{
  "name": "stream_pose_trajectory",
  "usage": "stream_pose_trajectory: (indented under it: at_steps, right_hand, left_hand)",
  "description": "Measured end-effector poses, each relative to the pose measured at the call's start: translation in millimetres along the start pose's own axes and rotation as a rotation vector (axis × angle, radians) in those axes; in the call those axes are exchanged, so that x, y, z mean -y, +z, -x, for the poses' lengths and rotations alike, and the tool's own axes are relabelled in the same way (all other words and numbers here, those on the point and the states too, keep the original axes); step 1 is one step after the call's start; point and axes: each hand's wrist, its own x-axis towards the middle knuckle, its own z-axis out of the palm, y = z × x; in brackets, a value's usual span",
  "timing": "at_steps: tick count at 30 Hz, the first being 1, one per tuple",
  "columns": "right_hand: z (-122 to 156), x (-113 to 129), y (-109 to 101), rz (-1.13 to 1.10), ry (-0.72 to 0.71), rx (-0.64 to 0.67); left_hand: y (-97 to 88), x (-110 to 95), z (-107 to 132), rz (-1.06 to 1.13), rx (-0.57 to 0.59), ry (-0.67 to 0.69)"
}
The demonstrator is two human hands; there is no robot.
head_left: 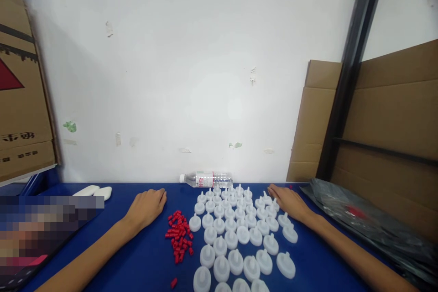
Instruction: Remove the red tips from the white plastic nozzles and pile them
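Note:
My left hand [146, 207] rests palm down on the blue table, fingers slightly bent and nothing visible in it. Just right of it lies a loose pile of small red caps [178, 232]. On the other side, my right hand [287, 200] lies low on the table with its fingers reaching toward the far end of the white lids [236, 262]. These translucent round lids, each with a short upright spout, stand in rough rows between my hands. My right fingertips are beside the far lids; whether they touch is unclear. A single red cap [174, 283] lies apart near the front.
A clear plastic bottle [205, 179] lies on its side against the white wall. Dark plastic bags [369, 223] cover the right side of the table. White oval pieces [87, 190] and a blurred-out item are at left. Cardboard [23, 114] stands at both sides.

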Motion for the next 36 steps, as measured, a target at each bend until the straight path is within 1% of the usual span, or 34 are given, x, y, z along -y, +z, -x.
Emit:
stream_pose_trajectory:
  at_steps: [4,10,13,22,36]
  right_hand:
    - [0,1,-1,-0.001,0.004,0.000]
    - [2,4,-4,-0.001,0.010,0.006]
    - [2,4,-5,0.000,0.013,0.012]
    - [1,3,-3,0.015,0.017,0.024]
    - [2,5,-5,0.019,0.015,0.014]
  left_hand:
    - [-1.0,-1,1,0.019,-0.018,0.003]
    - [-2.4,-3,3,0.044,-0.111,0.034]
    - [0.0,-2,2,0.059,-0.135,0.053]
    - [11.3,5,-7,0.093,-0.098,0.068]
    - [9.2,4,-6,0.085,-0.080,0.068]
